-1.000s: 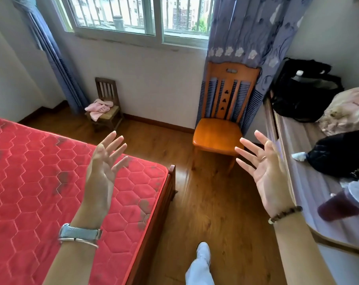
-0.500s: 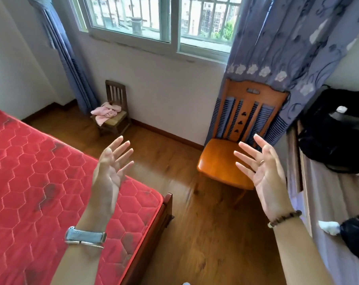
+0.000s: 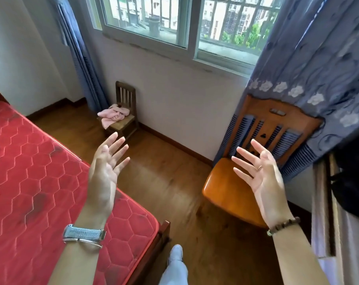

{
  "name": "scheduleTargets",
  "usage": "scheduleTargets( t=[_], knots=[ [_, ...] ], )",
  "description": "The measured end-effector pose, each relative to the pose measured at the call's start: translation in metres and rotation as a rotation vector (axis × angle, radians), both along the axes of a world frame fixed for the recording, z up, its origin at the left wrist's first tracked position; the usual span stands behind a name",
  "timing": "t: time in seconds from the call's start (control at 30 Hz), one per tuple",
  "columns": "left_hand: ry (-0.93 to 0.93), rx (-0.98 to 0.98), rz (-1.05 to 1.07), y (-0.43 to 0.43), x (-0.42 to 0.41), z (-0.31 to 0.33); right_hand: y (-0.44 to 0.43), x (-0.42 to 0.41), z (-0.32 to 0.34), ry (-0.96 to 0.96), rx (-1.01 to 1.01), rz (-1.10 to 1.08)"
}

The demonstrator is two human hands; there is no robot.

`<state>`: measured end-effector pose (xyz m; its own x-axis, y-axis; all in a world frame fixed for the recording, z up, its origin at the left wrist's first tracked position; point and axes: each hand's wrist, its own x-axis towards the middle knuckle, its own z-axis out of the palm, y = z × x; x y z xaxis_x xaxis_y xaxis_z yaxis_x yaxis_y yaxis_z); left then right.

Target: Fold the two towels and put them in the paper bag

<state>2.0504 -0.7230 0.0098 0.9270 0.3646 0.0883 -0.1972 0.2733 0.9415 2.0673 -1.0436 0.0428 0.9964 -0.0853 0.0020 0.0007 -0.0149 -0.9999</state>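
- Palms face each other in front of me, both raised in the air and holding nothing.
- My left hand point(image 3: 104, 171) is spread wide, fingers fanned and pointing up toward the far wall; it hangs above the corner of the red mattress point(image 3: 30, 182).
- A silver watch point(image 3: 84, 234) with a thin bangle beside it sits on my left wrist.
- My right hand point(image 3: 263, 177) is just as open, fingers splayed and apart, with a ring on one finger; it hangs in front of the orange wooden chair point(image 3: 232, 192).
- A dark bead bracelet point(image 3: 283, 226) circles my right wrist.
- The pink towels point(image 3: 113, 115) lie in a crumpled heap on the seat of the small dark wooden chair point(image 3: 126, 112) against the far wall under the window point(image 3: 174, 23), well apart from both my hands; one edge droops over the front of the seat.
- I cannot tell one towel from the other in that heap.
- Blue curtains point(image 3: 318, 68) hang at either side of the window, the right one draped over the back of the orange chair.
- A bare wooden floor point(image 3: 170, 182) runs between the bed and the chairs.
- My leg, in pale trousers with a white shoe point(image 3: 175, 255), shows at the bottom edge between my forearms.
- Something black sits at the far right edge, too cut off to identify.
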Motion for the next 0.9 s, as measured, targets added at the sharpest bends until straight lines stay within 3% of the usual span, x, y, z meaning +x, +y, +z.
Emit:
scheduleTargets(
  t=[0.43, 0.9],
  knots=[
    [0.003, 0.006, 0.155, 0.028, 0.159, 0.007, 0.034, 0.197, 0.016, -0.029, 0.007, 0.118],
    [0.114, 0.047, 0.321, 0.043, 0.229, -0.006, 0.065, 0.333, -0.002, 0.006, 0.069, 0.266]
  ],
)
